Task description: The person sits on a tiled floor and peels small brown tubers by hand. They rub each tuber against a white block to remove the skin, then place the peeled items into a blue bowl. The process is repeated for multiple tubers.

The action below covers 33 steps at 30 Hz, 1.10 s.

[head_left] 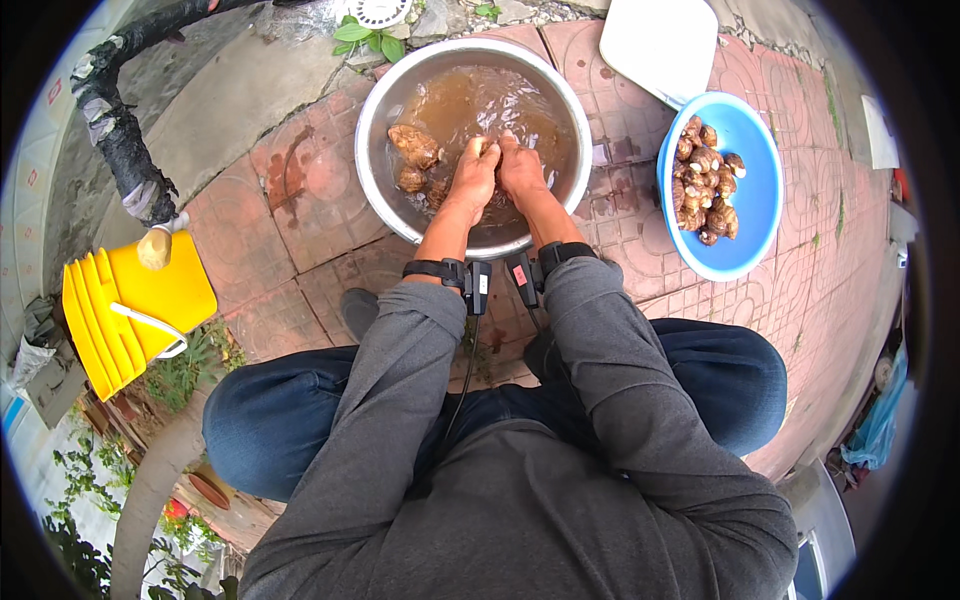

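A wide metal basin (pixel 369 150) in front of me holds murky brown water. Over its middle, my left hand (pixel 474 172) and my right hand (pixel 521 166) meet, fingers curled inward and thumbs on top. Whatever they grip, if anything, is hidden beneath the fingers and the water. Left of my hands, a large brown taro root (pixel 414 146) breaks the surface, with a smaller taro (pixel 411 179) below it. Another lies partly under water close to my left wrist. Both wrists wear black straps with small boxes.
A blue bowl (pixel 765 190) to the right holds several taro roots (pixel 704 172). Behind it lies a white lid-like panel (pixel 660 45). At left are a yellow bucket (pixel 125 310) and a black-wrapped pipe (pixel 115 130). Reddish paving tiles (pixel 260 270) surround the basin.
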Motion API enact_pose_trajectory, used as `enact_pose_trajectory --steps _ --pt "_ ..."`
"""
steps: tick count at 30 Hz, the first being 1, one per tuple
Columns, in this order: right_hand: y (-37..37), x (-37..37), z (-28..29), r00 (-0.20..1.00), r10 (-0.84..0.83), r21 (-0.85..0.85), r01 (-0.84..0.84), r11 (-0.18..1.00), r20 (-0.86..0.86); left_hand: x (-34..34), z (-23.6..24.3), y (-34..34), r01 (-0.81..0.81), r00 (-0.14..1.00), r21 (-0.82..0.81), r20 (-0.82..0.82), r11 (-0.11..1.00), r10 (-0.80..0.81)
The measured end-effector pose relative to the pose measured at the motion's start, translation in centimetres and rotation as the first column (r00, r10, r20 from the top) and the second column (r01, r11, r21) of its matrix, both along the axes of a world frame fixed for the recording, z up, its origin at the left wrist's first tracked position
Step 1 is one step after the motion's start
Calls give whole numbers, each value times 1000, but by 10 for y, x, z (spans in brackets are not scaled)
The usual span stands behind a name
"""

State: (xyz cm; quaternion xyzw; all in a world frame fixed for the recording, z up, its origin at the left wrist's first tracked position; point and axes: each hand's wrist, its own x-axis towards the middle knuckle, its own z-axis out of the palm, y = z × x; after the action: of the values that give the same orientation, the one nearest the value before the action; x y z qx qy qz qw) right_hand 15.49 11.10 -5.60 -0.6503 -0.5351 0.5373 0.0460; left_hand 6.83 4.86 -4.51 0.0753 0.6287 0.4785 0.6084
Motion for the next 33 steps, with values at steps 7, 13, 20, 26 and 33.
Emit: enact_pose_trajectory --steps 7,13,20,26,33 --pt "-29 8 23 987 116 45 -111 993 -116 -7 -10 17 -44 934 -254 -354 966 -50" --pt "-11 2 22 963 -227 -53 222 974 -144 -7 13 8 51 971 -167 237 985 -10" --pt "8 14 31 830 -429 -345 310 886 -356 -21 17 8 -180 852 -197 458 964 253" --pt "10 22 30 859 -169 -212 73 975 -484 -15 11 7 -121 919 -23 375 992 121" --pt "-7 13 28 757 -243 -231 124 965 -606 -23 18 11 -137 913 -62 380 989 150"
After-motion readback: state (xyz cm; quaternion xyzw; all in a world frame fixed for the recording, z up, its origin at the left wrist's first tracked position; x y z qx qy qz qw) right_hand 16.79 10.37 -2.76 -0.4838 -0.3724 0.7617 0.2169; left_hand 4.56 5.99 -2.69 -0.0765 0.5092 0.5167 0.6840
